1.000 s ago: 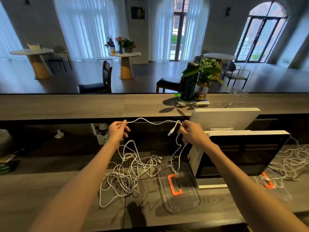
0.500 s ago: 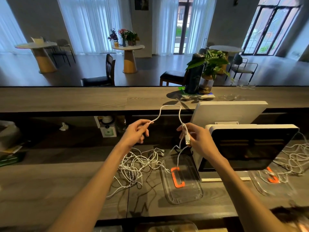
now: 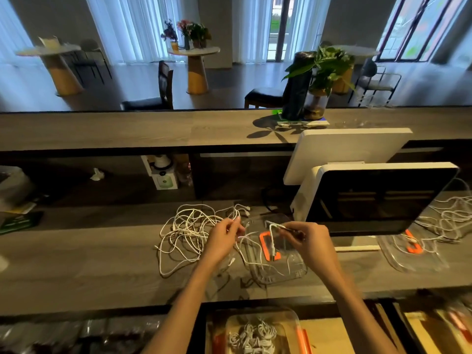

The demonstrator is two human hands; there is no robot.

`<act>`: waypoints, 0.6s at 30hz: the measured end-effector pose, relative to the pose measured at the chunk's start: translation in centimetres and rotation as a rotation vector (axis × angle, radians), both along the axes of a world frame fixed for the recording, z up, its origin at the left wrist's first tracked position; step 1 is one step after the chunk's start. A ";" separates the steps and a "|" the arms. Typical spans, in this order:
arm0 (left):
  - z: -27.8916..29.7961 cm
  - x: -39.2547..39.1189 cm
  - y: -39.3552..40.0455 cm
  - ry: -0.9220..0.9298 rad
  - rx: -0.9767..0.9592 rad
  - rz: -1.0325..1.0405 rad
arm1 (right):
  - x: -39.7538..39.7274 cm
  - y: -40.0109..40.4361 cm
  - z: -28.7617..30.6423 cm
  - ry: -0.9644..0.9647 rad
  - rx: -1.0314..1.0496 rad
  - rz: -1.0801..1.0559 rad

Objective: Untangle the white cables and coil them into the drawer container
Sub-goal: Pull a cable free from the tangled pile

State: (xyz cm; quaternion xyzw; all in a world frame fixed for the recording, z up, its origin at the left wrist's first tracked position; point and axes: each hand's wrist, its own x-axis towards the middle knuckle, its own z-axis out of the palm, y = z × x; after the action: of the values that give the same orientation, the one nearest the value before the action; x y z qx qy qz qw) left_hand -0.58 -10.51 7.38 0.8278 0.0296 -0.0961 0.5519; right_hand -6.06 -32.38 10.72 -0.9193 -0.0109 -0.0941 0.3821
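Pinching one cable (image 3: 271,236), two hands (image 3: 310,242)

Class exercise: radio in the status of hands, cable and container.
Left hand and right hand both pinch one white cable. It hangs over the clear container. Tangled pile lies left, on counter.

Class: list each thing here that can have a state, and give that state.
left hand: pinches a white cable
right hand: pinches a folded cable
cable pile: tangled on the counter
clear container: open, on the counter
monitor: screen dark
drawer container: holds coiled cables
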 end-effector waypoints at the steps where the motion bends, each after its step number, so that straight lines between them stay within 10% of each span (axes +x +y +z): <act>1: 0.7 -0.8 -0.4 0.109 -0.171 -0.044 | -0.1 0.0 -0.5 0.010 -0.026 0.009; 6: 2.5 -3.9 -1.9 0.124 -0.184 -0.335 | -0.3 0.8 -1.4 0.065 -0.075 0.079; 18: 3.2 -5.4 1.3 -0.008 -0.160 -0.182 | -0.2 -2.4 -3.1 0.463 -0.287 -0.148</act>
State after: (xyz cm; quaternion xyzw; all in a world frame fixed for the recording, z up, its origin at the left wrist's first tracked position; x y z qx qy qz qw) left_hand -6.02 -9.22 10.57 0.7808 -0.0556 -0.1443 0.6053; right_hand -6.29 -34.82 7.64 -0.9592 0.1307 0.0933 0.2325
